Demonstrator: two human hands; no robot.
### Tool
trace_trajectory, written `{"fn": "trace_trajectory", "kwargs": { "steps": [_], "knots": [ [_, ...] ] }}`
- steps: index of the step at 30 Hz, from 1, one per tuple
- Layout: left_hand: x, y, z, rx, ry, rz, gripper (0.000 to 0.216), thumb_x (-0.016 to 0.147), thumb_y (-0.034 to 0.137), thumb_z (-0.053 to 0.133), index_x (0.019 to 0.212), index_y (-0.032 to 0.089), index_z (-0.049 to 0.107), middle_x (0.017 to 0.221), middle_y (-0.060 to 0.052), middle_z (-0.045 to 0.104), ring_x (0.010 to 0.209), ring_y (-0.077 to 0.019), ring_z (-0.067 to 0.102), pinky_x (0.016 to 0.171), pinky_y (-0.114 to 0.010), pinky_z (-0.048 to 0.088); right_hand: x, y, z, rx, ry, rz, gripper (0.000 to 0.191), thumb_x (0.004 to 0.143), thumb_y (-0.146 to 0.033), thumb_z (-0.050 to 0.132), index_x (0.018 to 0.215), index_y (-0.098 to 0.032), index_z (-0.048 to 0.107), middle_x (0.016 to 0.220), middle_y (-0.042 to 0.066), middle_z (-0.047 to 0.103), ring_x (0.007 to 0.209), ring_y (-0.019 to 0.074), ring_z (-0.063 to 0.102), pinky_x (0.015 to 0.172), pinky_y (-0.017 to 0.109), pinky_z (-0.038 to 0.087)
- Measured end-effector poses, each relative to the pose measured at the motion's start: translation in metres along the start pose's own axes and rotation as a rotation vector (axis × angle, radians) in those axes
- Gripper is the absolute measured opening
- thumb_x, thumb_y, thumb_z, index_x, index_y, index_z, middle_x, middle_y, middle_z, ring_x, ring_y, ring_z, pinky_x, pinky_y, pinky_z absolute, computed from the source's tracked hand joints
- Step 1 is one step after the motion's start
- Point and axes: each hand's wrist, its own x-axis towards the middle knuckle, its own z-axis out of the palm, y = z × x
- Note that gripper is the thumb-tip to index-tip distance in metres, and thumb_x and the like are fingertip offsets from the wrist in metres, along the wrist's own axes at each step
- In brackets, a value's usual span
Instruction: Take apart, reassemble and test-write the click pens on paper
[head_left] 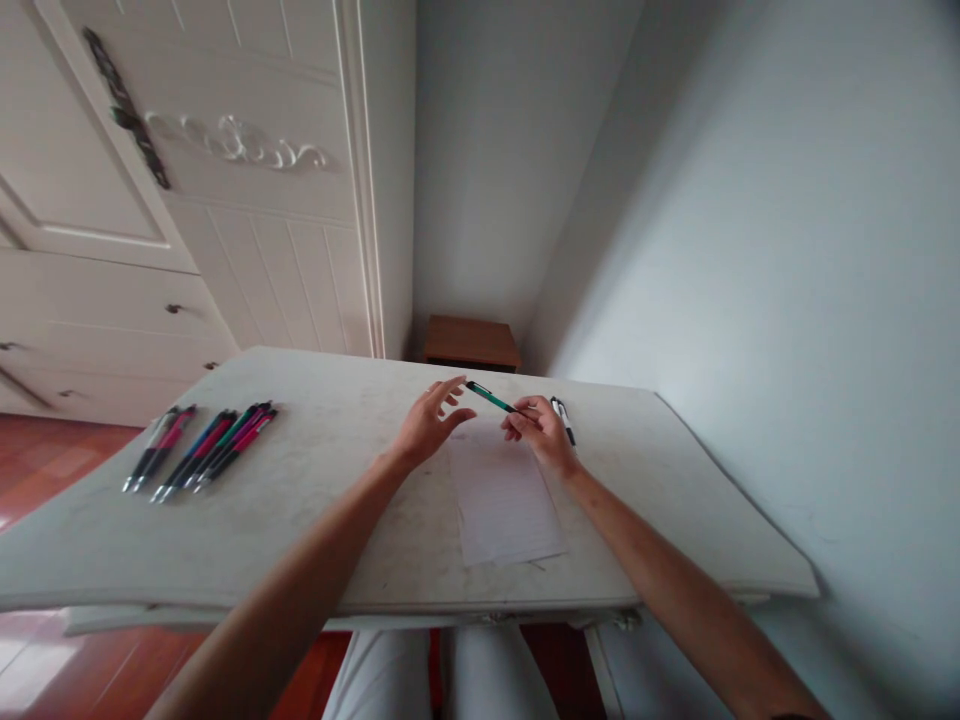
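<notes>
Two hands are over the counter [165, 560]. The right hand [544, 430] has one green pen [491, 397], its fingers pinching one end; the pen is raised toward the far edge, a little right of that edge's middle, and slants across to the left hand [426, 430]. The left hand's fingers are spread, the thumb standing apart; its fingertips are right by the pen's other end, and whether they touch it I cannot tell.

Below the hands lies one lined sheet [510, 510], reaching close to the near edge; whether others lie under it cannot be told. Just beyond the right hand, on its right, are white-and-black pens [563, 420], seemingly two, partly hidden.

Toward the left edge lie two bunches of pens. The outer bunch [180, 425] shows at least two, one silvery and one pink. The inner bunch [225, 445] shows at least four, with blue, red, green and purple among the colours; they overlap too closely for an exact count.

Past the far edge stands one brown cabinet [472, 338]. Two trouser legs [491, 675] show below the near edge.
</notes>
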Motion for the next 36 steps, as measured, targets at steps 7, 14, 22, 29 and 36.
{"fn": "trace_trajectory", "kwargs": {
  "steps": [7,14,22,29,36],
  "knots": [
    [-0.003,0.006,-0.007,-0.026,0.023,-0.089,0.028,0.081,0.044,0.066,0.074,0.017,0.064,0.070,-0.001,0.066,0.061,-0.0124,0.056,0.058,-0.024,0.042,0.006,0.000,-0.001,0.109,0.080,0.074,0.039,0.071,-0.047,0.079,0.085,-0.020,0.055,0.075,0.004,0.074,0.062,0.0164,0.068,0.058,0.028,0.050],
    [-0.001,0.008,-0.010,-0.017,-0.017,-0.154,0.040,0.088,0.051,0.049,0.067,0.018,0.057,0.061,-0.001,0.061,0.059,-0.0140,0.056,0.059,-0.025,0.043,0.005,0.004,-0.001,0.279,0.064,0.143,0.039,0.074,-0.051,0.077,0.091,-0.020,0.061,0.086,0.005,0.075,0.063,0.0162,0.070,0.056,0.026,0.050],
    [-0.001,0.014,-0.016,0.007,0.106,-0.183,0.042,0.088,0.054,0.046,0.066,0.019,0.054,0.059,-0.001,0.059,0.058,-0.0147,0.055,0.058,-0.025,0.043,0.008,0.008,-0.002,0.399,0.093,0.179,0.048,0.075,-0.064,0.069,0.087,-0.018,0.066,0.079,0.006,0.074,0.066,0.0170,0.069,0.058,0.027,0.053],
    [-0.004,0.017,-0.009,-0.010,0.075,-0.168,0.036,0.089,0.048,0.049,0.068,0.019,0.056,0.059,0.000,0.057,0.057,-0.0138,0.055,0.058,-0.024,0.043,0.001,0.003,0.006,0.183,0.157,0.177,0.051,0.076,-0.068,0.064,0.069,-0.018,0.060,0.054,-0.001,0.055,0.044,0.0084,0.045,0.038,0.020,0.032],
    [-0.008,0.018,-0.002,-0.061,0.026,-0.123,0.036,0.087,0.053,0.054,0.090,0.018,0.058,0.069,0.000,0.062,0.061,-0.0135,0.058,0.060,-0.025,0.047,0.000,-0.005,0.000,0.069,0.174,0.201,0.051,0.076,-0.064,0.061,0.056,-0.021,0.044,0.042,-0.006,0.039,0.038,0.0067,0.031,0.037,0.020,0.020]
  ]
}}
